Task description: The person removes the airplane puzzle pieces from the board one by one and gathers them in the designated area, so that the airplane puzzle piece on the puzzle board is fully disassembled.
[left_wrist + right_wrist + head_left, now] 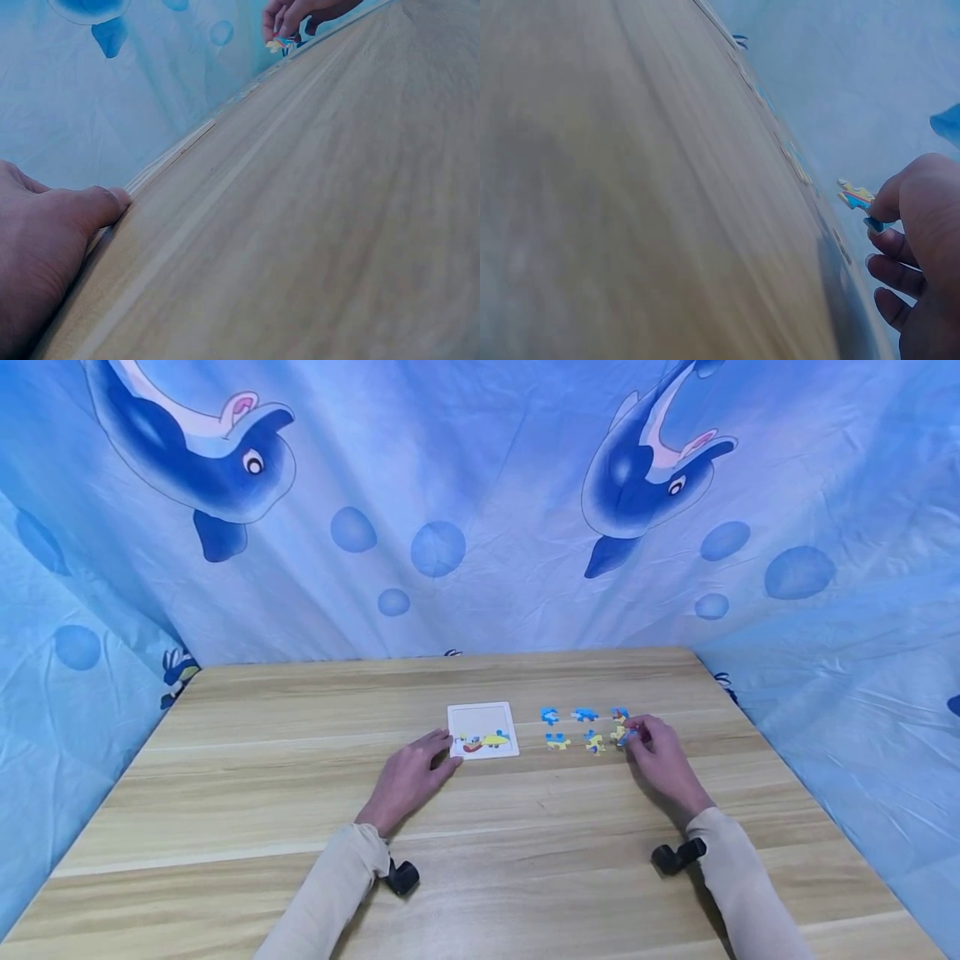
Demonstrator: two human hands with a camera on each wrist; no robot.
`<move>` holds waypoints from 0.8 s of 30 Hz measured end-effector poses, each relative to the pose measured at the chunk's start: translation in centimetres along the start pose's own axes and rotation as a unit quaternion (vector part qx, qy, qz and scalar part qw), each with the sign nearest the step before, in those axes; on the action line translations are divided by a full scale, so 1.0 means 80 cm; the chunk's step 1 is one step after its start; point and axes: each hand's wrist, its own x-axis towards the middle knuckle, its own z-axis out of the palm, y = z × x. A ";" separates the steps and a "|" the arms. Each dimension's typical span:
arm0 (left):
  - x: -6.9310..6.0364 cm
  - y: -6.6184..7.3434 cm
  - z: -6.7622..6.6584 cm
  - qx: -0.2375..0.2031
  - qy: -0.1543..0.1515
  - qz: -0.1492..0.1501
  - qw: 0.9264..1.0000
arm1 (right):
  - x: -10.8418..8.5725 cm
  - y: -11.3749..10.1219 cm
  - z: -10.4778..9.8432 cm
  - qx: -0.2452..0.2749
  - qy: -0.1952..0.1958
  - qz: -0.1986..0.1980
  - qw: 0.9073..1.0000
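Note:
A square white puzzle tray (482, 711) lies on the table, with yellow, red and blue pieces (491, 741) along its near side. My left hand (411, 779) rests at its left edge, thumb by the near left corner, as the left wrist view also shows. Between thumb and fingers my right hand (663, 765) pinches a jigsaw piece (857, 198), yellow, blue and red, held off the table. Loose jigsaw pieces lie in two rows between tray and right hand, among them a blue one (550, 716) and a yellow-blue one (557, 742).
The wood-grain table (480, 877) extends around both arms. A blue curtain with dolphins (480, 460) hangs behind it and at the sides. Black wrist cameras are strapped at the left sleeve (330, 885) and right sleeve (738, 877).

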 end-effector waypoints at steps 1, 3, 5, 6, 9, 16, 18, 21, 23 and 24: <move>0.000 0.000 0.000 0.000 0.000 0.000 1.000 | -0.001 0.002 -0.001 -0.002 0.003 -0.001 1.000; 0.000 0.000 0.000 0.000 0.000 0.000 1.000 | -0.003 0.006 -0.004 -0.005 0.008 -0.011 1.000; 0.000 0.000 0.001 0.000 -0.001 0.001 1.000 | -0.004 0.009 -0.005 -0.009 0.012 -0.022 1.000; 0.001 0.000 0.001 0.000 -0.001 0.001 1.000 | -0.005 0.011 -0.006 -0.013 0.015 -0.026 0.999; 0.000 0.000 0.001 -0.002 -0.002 0.000 1.000 | -0.005 0.013 -0.007 -0.023 0.016 -0.035 0.999; 0.000 0.000 0.002 -0.006 -0.003 -0.002 1.000 | -0.005 0.013 -0.010 -0.069 0.000 -0.019 0.997; 0.000 0.000 0.002 -0.007 -0.003 -0.002 1.000 | -0.004 0.012 -0.011 -0.085 -0.006 -0.008 0.996; 0.000 0.000 0.001 -0.010 -0.003 -0.002 1.000 | -0.003 0.009 -0.010 -0.112 -0.012 0.013 0.994; 0.000 0.000 0.001 -0.010 -0.001 -0.003 1.000 | -0.002 0.006 -0.010 -0.128 -0.017 0.035 0.991; 0.000 0.000 0.001 -0.010 0.000 -0.002 1.000 | -0.002 0.005 -0.010 -0.137 -0.020 0.048 0.989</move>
